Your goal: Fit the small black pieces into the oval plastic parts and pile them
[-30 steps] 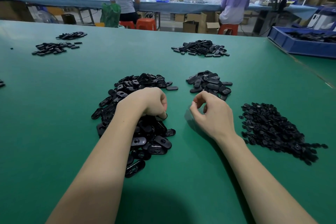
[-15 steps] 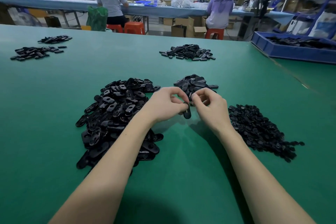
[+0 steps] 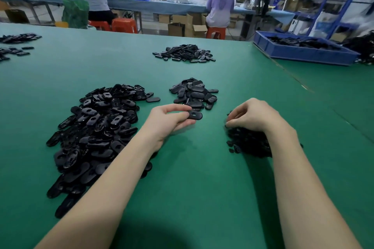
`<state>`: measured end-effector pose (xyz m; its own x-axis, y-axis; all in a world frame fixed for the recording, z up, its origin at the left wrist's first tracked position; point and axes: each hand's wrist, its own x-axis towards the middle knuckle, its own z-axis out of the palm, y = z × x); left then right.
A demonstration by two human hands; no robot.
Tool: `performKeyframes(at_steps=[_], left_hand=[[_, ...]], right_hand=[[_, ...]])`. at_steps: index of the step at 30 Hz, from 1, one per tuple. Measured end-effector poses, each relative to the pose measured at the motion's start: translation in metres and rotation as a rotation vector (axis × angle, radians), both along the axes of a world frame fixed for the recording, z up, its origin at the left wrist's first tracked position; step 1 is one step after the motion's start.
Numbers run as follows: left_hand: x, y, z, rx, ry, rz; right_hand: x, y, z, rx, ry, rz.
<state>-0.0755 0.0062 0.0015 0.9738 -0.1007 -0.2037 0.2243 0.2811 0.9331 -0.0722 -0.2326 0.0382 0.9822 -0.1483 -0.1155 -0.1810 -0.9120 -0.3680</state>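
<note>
Since half a second ago, both hands have been separated: the right hand (image 3: 254, 115) is now being lowered onto the heap of small black pieces (image 3: 249, 141), while the left hand (image 3: 168, 122) is being kept near the centre, pinching one oval part (image 3: 194, 115) between thumb and fingers just in front of the small pile of ovals (image 3: 194, 93). The right fingertips are curled down into the heap; whether a piece is being gripped cannot be told. Much of that heap is being hidden by the right wrist. The large pile of oval parts (image 3: 97, 127) is being partly covered by the left forearm. A blue tray (image 3: 303, 52) is lying at the far right of the green table (image 3: 192, 188). Writing on a seated person's purple shirt (image 3: 221, 4) is too blurred to read.
</note>
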Motion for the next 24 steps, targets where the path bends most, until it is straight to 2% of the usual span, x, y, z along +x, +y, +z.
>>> performKeyframes(at_steps=[9,11,14,16,19,24], left_hand=[[0.0,0.001,0.001,0.021,-0.016,0.029],[-0.001,0.002,0.002,0.011,-0.029,0.049],[-0.002,0.002,0.003,0.007,-0.05,0.068],[-0.003,0.002,0.004,0.015,-0.062,0.066],[-0.004,0.001,0.004,0.043,-0.09,0.061],[-0.002,0.003,0.005,0.123,-0.133,0.049]], right_hand=[[0.003,0.006,-0.009,-0.039,-0.046,0.002],[0.005,0.008,-0.01,0.119,-0.1,0.048],[0.004,0.023,-0.006,0.529,-0.151,0.137],[0.004,0.035,-0.004,0.672,-0.157,0.165],[0.004,0.048,-0.005,0.746,-0.132,0.191],[0.008,0.055,-0.01,0.737,-0.109,0.188]])
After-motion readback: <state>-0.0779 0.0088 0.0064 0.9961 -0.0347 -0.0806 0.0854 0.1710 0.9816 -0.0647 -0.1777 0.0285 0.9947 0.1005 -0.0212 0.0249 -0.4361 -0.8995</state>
